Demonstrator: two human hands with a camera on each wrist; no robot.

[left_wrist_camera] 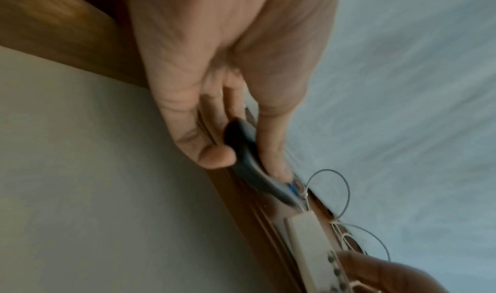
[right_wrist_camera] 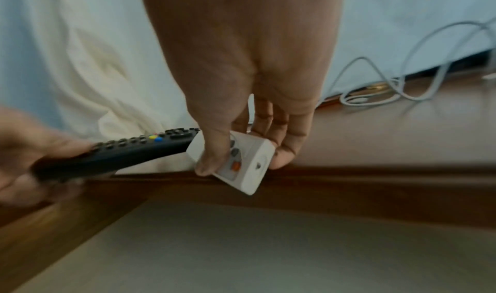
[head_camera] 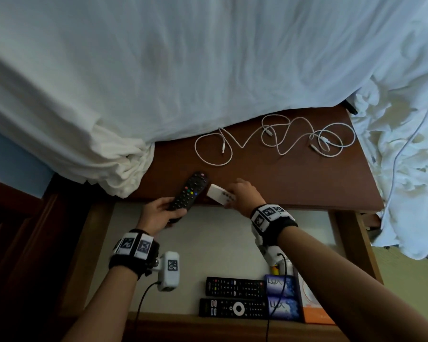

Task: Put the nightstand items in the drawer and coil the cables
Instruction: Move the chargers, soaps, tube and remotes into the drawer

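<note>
right hand [right_wrist_camera: 241,68] pinches white remote [right_wrist_camera: 241,161] | left hand [right_wrist_camera: 24,149] holds black remote [right_wrist_camera: 120,151]

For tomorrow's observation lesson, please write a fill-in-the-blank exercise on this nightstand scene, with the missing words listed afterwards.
1. The left hand grips a ____ remote with coloured buttons.
2. The right hand holds a small ____ remote.
3. The uncoiled white cables lie on the ____ top.
4. Two black remotes already lie in the open ____, beside two Lux boxes.

Missing words: black; white; nightstand; drawer
</note>
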